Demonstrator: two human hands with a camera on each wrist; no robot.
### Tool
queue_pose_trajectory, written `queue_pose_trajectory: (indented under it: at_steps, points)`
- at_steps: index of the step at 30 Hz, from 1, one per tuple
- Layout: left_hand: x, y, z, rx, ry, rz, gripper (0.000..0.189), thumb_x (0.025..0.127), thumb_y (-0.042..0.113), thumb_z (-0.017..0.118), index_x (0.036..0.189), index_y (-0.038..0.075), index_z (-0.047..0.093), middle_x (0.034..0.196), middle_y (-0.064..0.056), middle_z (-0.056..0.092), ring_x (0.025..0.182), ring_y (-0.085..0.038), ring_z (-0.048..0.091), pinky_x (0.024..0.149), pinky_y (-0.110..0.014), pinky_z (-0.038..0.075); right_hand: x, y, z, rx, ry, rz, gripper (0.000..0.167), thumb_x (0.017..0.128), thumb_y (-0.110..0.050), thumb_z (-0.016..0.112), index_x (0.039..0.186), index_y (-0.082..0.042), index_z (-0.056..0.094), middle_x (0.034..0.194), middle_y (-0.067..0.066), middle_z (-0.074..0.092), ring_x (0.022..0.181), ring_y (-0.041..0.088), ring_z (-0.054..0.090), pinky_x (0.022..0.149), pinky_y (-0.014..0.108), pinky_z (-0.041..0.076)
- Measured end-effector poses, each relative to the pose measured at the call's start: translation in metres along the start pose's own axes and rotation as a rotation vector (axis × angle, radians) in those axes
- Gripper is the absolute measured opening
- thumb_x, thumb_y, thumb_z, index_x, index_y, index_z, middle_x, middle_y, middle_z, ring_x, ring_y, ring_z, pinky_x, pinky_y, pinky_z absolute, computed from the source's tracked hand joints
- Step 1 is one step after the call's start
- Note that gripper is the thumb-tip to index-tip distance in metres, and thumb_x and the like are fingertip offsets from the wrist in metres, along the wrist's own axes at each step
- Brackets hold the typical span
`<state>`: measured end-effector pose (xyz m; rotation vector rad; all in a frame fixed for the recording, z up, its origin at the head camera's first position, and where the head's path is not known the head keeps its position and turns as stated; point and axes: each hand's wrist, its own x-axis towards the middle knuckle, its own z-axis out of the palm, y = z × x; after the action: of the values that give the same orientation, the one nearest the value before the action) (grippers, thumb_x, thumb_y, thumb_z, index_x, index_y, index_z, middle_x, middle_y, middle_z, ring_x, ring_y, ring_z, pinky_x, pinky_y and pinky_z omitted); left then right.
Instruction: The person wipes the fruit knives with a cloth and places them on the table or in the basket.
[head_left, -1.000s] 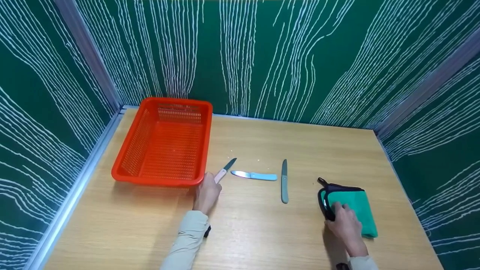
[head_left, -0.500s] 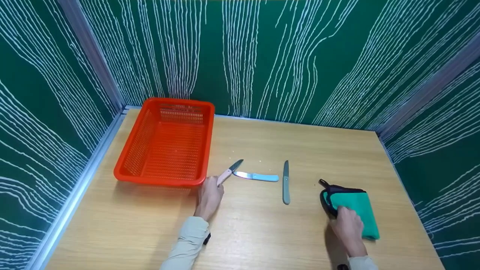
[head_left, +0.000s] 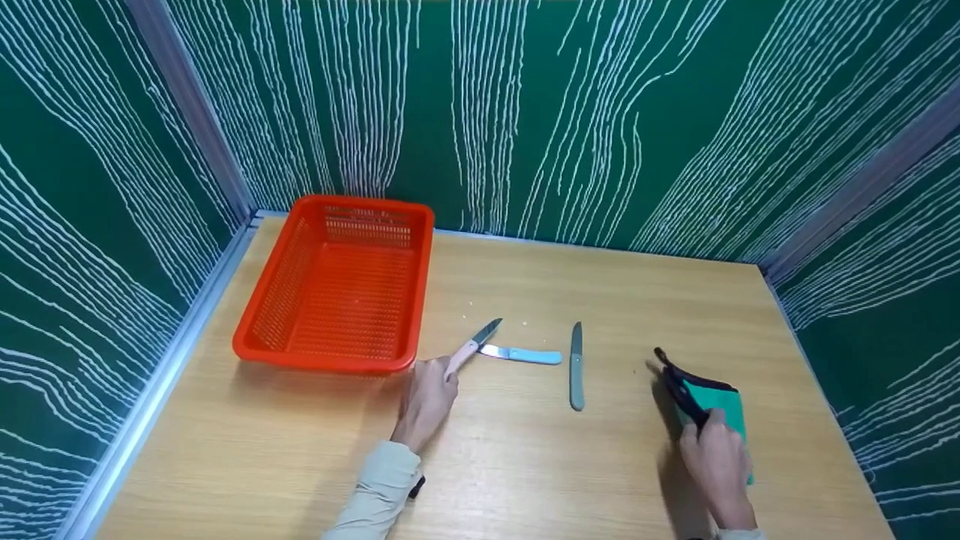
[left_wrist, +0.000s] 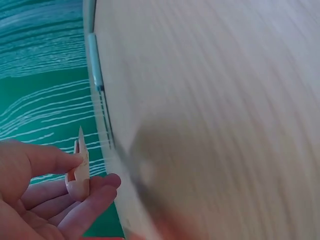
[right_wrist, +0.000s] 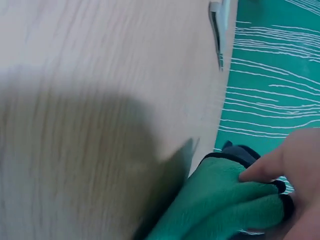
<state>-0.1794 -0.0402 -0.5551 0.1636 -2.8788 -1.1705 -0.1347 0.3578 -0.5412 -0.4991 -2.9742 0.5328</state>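
In the head view my left hand [head_left: 429, 397] grips a small knife [head_left: 463, 356] by its pale pink handle, blade pointing away to the right. The left wrist view shows the knife [left_wrist: 82, 172] between thumb and fingers. Its blade overlaps the blade of a blue-handled knife [head_left: 534, 355] on the table; whether they touch I cannot tell. A grey-green-handled knife [head_left: 577, 367] lies to the right. My right hand [head_left: 716, 457] pinches a folded green cloth item [head_left: 724, 401] with black trim and a loop. The right wrist view shows the green fabric [right_wrist: 215, 195] bunched, thumb on top.
A red plastic basket [head_left: 330, 364] stands at the left of the wooden table [head_left: 525, 465], just beyond my left hand. Small pale crumbs lie near the knives. Green walls [head_left: 420, 112] with white wavy lines enclose the back and sides.
My left hand has shifted slightly right, bringing the pink knife's blade across the blue knife's blade. My right hand has gathered and tilted up the green cloth item's left edge.
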Motion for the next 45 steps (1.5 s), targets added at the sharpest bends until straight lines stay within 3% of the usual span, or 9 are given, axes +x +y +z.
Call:
queue_pose_trajectory:
  at_steps: [4, 9, 13, 19, 26, 32, 37, 40, 45]
  points:
    - [-0.005, 0.004, -0.003, -0.012, 0.028, 0.065, 0.007, 0.084, 0.004, 0.066, 0.090, 0.005, 0.070, 0.065, -0.002, 0.056, 0.056, -0.014, 0.050, 0.043, -0.023, 0.035, -0.002, 0.000, -0.003, 0.015, 0.019, -0.043, 0.044, 0.094, -0.023, 0.058, 0.113, 0.013, 0.044, 0.087, 0.035, 0.056, 0.066, 0.039, 0.056, 0.050, 0.049, 0.045]
    - [-0.012, 0.011, -0.012, -0.035, 0.082, 0.187, 0.007, 0.081, 0.000, 0.067, 0.084, 0.005, 0.070, 0.065, -0.001, 0.056, 0.057, -0.014, 0.048, 0.046, -0.023, 0.036, -0.002, 0.002, -0.007, 0.089, 0.005, -0.102, 0.042, 0.088, -0.016, 0.067, 0.110, 0.016, 0.051, 0.087, 0.033, 0.059, 0.068, 0.038, 0.057, 0.056, 0.050, 0.047]
    - [-0.018, 0.018, -0.019, -0.033, 0.109, 0.261, 0.009, 0.078, -0.003, 0.068, 0.085, 0.003, 0.070, 0.063, -0.003, 0.055, 0.056, -0.014, 0.046, 0.045, -0.020, 0.035, 0.000, 0.004, -0.012, 0.164, -0.034, -0.114, 0.037, 0.087, -0.014, 0.068, 0.105, 0.016, 0.057, 0.081, 0.025, 0.059, 0.065, 0.031, 0.054, 0.051, 0.037, 0.044]
    - [-0.027, 0.023, -0.028, -0.039, 0.128, 0.299, 0.019, 0.077, -0.003, 0.071, 0.095, 0.001, 0.073, 0.073, -0.006, 0.065, 0.060, -0.013, 0.050, 0.050, -0.020, 0.043, 0.001, 0.000, -0.023, 0.242, -0.085, -0.030, 0.047, 0.093, -0.024, 0.061, 0.117, 0.015, 0.054, 0.082, 0.018, 0.054, 0.063, 0.024, 0.049, 0.047, 0.028, 0.035]
    - [-0.034, 0.026, -0.035, -0.081, 0.126, 0.312, 0.024, 0.079, -0.002, 0.072, 0.102, 0.000, 0.072, 0.081, -0.009, 0.069, 0.064, -0.013, 0.054, 0.057, -0.021, 0.050, -0.003, -0.012, -0.036, 0.347, -0.004, 0.006, 0.038, 0.093, -0.024, 0.061, 0.112, 0.009, 0.059, 0.075, 0.014, 0.054, 0.055, 0.020, 0.050, 0.041, 0.025, 0.037]
    - [-0.043, 0.030, -0.042, -0.168, 0.159, 0.368, 0.028, 0.078, -0.003, 0.073, 0.106, -0.004, 0.070, 0.090, -0.013, 0.071, 0.070, -0.015, 0.060, 0.063, -0.025, 0.055, -0.009, -0.024, -0.050, 0.393, 0.023, 0.042, 0.041, 0.093, -0.029, 0.061, 0.113, 0.006, 0.060, 0.089, 0.019, 0.058, 0.070, 0.024, 0.051, 0.050, 0.025, 0.039]
    - [-0.048, 0.035, -0.048, -0.226, 0.193, 0.423, 0.029, 0.076, -0.004, 0.074, 0.104, -0.005, 0.070, 0.093, -0.014, 0.071, 0.073, -0.016, 0.063, 0.066, -0.027, 0.057, -0.013, -0.034, -0.063, 0.482, 0.036, 0.100, 0.046, 0.091, -0.034, 0.062, 0.118, 0.004, 0.060, 0.100, 0.020, 0.059, 0.072, 0.019, 0.052, 0.052, 0.021, 0.045]
    - [-0.051, 0.038, -0.052, -0.234, 0.191, 0.445, 0.029, 0.075, -0.004, 0.075, 0.104, -0.006, 0.070, 0.093, -0.014, 0.071, 0.075, -0.016, 0.064, 0.067, -0.027, 0.057, -0.017, -0.041, -0.070, 0.536, 0.074, 0.100, 0.045, 0.090, -0.033, 0.064, 0.117, 0.003, 0.061, 0.098, 0.018, 0.059, 0.070, 0.016, 0.052, 0.052, 0.019, 0.046]
    - [-0.058, 0.044, -0.058, -0.229, 0.167, 0.461, 0.030, 0.076, -0.003, 0.074, 0.106, -0.004, 0.070, 0.096, -0.013, 0.071, 0.080, -0.017, 0.066, 0.070, -0.027, 0.058, -0.025, -0.055, -0.078, 0.605, 0.182, 0.042, 0.035, 0.088, -0.028, 0.068, 0.106, 0.002, 0.065, 0.082, 0.009, 0.057, 0.063, 0.014, 0.051, 0.048, 0.018, 0.042]
